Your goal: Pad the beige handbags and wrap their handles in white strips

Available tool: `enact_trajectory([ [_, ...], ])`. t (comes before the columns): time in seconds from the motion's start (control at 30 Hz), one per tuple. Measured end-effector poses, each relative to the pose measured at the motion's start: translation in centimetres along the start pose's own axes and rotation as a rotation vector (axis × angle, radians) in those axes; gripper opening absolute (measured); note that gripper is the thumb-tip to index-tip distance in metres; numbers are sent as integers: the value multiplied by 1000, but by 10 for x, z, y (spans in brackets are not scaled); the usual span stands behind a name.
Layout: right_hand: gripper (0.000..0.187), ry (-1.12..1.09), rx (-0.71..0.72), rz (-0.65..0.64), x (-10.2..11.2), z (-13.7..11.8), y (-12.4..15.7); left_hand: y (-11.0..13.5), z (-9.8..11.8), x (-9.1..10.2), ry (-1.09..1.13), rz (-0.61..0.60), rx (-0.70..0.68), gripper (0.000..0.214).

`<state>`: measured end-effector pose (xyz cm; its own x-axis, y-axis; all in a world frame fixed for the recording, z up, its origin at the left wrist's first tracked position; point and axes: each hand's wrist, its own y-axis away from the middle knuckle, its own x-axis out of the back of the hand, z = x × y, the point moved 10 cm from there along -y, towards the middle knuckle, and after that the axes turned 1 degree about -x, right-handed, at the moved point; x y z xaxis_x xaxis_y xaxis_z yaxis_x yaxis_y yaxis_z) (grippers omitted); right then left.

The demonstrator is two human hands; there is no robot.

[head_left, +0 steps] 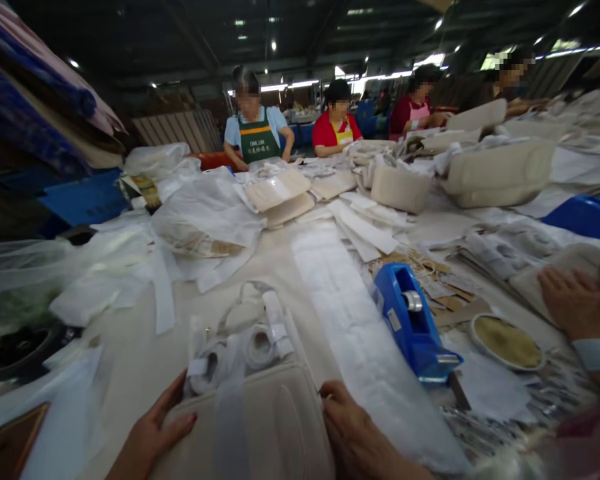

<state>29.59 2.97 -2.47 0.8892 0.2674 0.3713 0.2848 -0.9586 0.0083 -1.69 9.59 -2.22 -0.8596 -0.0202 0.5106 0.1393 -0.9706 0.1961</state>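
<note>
The left hand (153,427) holds the left edge of a beige handbag (287,417), one digit laid on the bag's face. The right hand (353,427) has its fingers curled against the right edge; whether it grips cannot be determined. The handbag lies at bottom centre on the worktable (135,347), a translucent band (231,407) down its face and wrapped strap rolls (260,343) at its top end. To the right lies a white padding strip (350,313), then a blue tape dispenser (405,320) and a round dish (507,341). A co-worker's hand (575,300) rests at far right. Beyond are clear plastic bags (207,207), further beige bag pieces (500,173) and an aproned co-worker (257,137).
</note>
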Motion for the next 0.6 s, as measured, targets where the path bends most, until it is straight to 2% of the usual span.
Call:
enact_trajectory([
  [0.07, 27, 75, -54, -58, -7, 1, -2, -4, -7, -2, 21, -14, 54, 75],
  [0.17, 24, 153, -129, -20, 5, 7, -15, -11, -9, -3, 21, -10, 53, 79],
  [0.27, 22, 159, -130, -12, 5, 8, -29, -14, -11, -1, 10, -18, 36, 82],
  [0.33, 21, 114, -116, 26, 6, 8, -31, -15, -16, -1, 15, -36, 45, 85],
  [0.47, 16, -72, -31, 161, 24, 0, -18, -17, -22, 0, 53, -22, 37, 100],
  [0.6, 20, -108, 36, -9, 13, -11, -10, -18, -16, -2, 79, -40, -34, 102],
])
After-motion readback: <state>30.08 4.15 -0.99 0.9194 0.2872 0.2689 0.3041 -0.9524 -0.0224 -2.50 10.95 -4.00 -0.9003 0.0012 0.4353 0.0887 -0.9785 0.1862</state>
